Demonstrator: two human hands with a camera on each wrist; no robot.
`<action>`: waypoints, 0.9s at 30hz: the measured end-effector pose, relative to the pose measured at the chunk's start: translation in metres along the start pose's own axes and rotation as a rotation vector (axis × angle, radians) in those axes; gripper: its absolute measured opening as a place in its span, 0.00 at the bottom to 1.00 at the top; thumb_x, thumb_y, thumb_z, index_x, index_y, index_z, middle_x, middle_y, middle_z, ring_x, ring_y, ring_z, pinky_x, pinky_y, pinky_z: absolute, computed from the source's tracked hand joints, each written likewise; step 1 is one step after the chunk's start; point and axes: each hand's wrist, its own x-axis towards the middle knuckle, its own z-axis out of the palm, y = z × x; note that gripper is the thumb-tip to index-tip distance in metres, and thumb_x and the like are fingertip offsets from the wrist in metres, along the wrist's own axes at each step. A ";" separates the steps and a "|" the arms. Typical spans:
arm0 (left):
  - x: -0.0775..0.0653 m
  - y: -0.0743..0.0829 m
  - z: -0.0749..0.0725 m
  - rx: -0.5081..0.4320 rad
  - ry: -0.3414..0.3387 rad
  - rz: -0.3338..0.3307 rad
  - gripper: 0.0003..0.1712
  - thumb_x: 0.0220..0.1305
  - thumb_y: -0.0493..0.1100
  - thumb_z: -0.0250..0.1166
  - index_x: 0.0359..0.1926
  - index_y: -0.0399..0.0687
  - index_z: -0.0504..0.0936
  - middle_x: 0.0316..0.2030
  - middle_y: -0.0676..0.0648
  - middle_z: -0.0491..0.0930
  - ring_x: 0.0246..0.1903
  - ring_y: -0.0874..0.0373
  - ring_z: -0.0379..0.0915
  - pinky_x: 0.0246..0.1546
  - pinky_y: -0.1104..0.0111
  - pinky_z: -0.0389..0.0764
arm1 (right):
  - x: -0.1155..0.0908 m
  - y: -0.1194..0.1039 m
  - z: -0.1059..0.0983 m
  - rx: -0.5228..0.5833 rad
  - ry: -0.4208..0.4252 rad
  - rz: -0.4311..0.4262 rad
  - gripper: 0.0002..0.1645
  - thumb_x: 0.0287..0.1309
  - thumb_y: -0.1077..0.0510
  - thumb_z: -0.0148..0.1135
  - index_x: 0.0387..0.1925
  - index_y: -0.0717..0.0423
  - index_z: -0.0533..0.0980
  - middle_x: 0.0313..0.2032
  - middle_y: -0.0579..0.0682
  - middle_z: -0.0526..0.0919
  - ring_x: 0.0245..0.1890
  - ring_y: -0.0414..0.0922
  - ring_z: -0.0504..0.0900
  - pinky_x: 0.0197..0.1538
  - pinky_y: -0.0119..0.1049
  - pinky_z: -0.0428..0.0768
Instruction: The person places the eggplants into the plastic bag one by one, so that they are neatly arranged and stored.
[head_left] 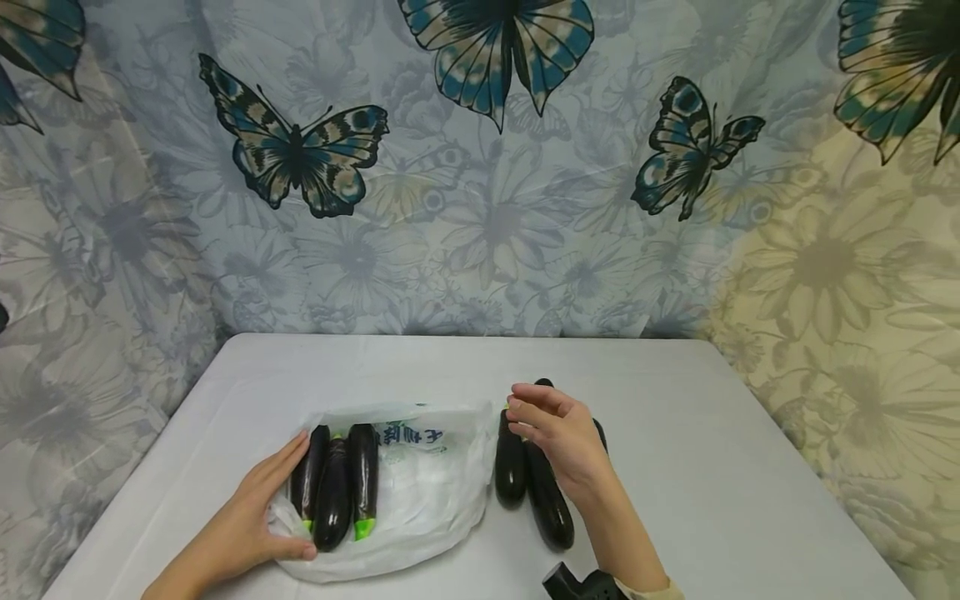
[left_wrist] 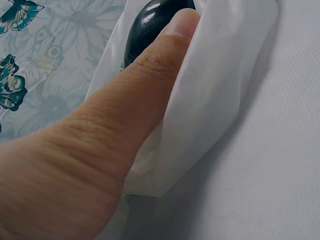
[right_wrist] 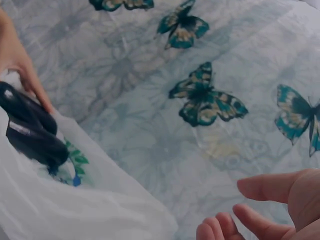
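Note:
Three dark eggplants [head_left: 333,500] lie side by side on a white plastic bag [head_left: 435,517]. My left hand [head_left: 243,525] rests along their left side, fingers extended beside the leftmost one. In the left wrist view its thumb [left_wrist: 145,75] touches the rounded end of an eggplant [left_wrist: 150,25], next to a fold of the bag. My right hand [head_left: 566,437] hovers over more eggplants [head_left: 550,508] at the bag's right, its fingers gently bent and nothing between them. It partly hides these eggplants.
A white table [head_left: 705,483] carries everything, its far edge against a flowered cloth backdrop [head_left: 495,225] with butterflies. A black device [head_left: 585,583] sits at my right wrist. Printed lettering [head_left: 412,435] shows at the bag's far side.

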 end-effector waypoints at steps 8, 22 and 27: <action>-0.003 -0.002 0.000 -0.001 0.009 0.015 0.77 0.28 0.64 0.83 0.78 0.47 0.52 0.75 0.42 0.51 0.66 0.37 0.50 0.59 0.85 0.39 | 0.000 0.006 -0.020 -0.064 0.072 -0.017 0.21 0.59 0.67 0.67 0.53 0.71 0.75 0.53 0.63 0.76 0.48 0.51 0.80 0.53 0.44 0.79; -0.001 -0.001 0.006 0.002 -0.006 0.002 0.77 0.29 0.63 0.82 0.78 0.48 0.51 0.75 0.43 0.50 0.66 0.37 0.50 0.61 0.84 0.41 | -0.015 0.019 -0.092 -0.386 0.264 -0.003 0.28 0.60 0.57 0.70 0.58 0.67 0.74 0.49 0.57 0.80 0.45 0.46 0.82 0.47 0.35 0.81; -0.001 0.000 0.003 0.001 -0.020 -0.036 0.76 0.30 0.63 0.82 0.78 0.51 0.50 0.76 0.46 0.49 0.67 0.38 0.49 0.62 0.79 0.44 | -0.013 0.018 -0.121 -0.427 0.269 0.014 0.33 0.59 0.55 0.71 0.61 0.67 0.72 0.53 0.59 0.78 0.43 0.40 0.81 0.47 0.35 0.81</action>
